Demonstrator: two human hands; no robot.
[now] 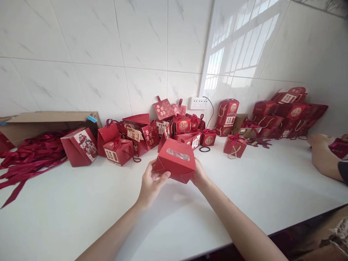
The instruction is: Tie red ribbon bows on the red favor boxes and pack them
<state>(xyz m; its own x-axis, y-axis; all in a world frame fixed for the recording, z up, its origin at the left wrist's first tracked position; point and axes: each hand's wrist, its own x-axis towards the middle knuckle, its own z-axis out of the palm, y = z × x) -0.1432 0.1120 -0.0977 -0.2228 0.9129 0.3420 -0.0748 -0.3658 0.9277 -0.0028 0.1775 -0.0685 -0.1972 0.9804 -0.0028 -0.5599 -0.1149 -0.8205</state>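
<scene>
A red paper gift box [174,166] with a clear window slot on one face is held above the white table, tilted toward me. My left hand [154,181] grips its left lower corner, the thumb lying across the near face. On the other side my right hand [199,174] holds the box's right edge, its fingers mostly hidden behind the cardboard. Just beyond the held box stand several red gift boxes [182,125], some printed with gold patterns. A small red box with a ribbon bow [235,145] sits apart to the right.
Dark red ribbons [35,150] lie at the left before a cardboard carton [54,117]. Red boxes [288,114] are stacked at the right. A socket strip [198,103] with a black cable is on the tiled wall. Another person's arm [326,157] reaches in from the right.
</scene>
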